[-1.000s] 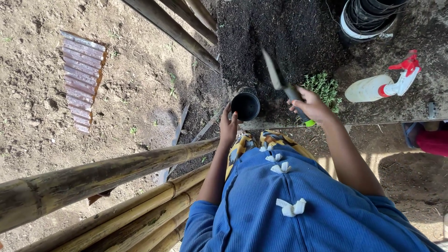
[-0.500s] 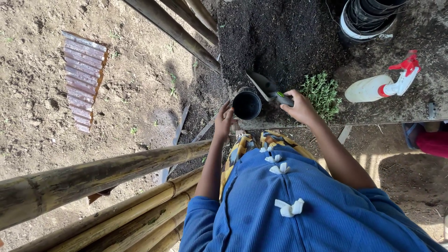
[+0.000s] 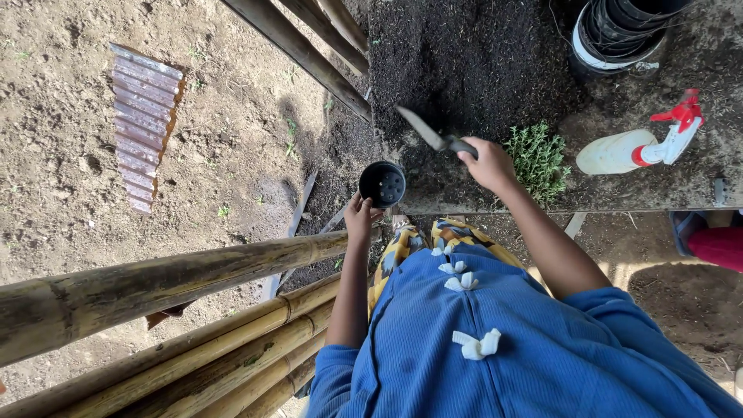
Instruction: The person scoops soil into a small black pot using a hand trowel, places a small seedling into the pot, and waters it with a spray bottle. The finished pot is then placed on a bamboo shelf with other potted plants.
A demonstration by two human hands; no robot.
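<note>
My left hand (image 3: 359,214) grips the near rim of a small black plastic pot (image 3: 382,184), held at the left edge of a bench covered in dark soil (image 3: 464,62). Holes show in the pot's bottom. My right hand (image 3: 486,163) is closed around the handle of a garden trowel (image 3: 427,131); its blade points up and left over the soil, just right of the pot. A small green leafy plant (image 3: 538,159) lies on the bench right beside my right hand.
A white spray bottle with a red trigger (image 3: 638,143) lies at the right. Stacked black pots (image 3: 619,31) stand at the top right. Bamboo poles (image 3: 155,286) cross the lower left, a corrugated metal strip (image 3: 143,124) lies on the dirt, and a red-clad person's part (image 3: 716,240) shows far right.
The trowel swung from upright down to the pot's rim, then lifted out over the soil. My left hand shifted the pot to the left and tipped it, showing its bottom.
</note>
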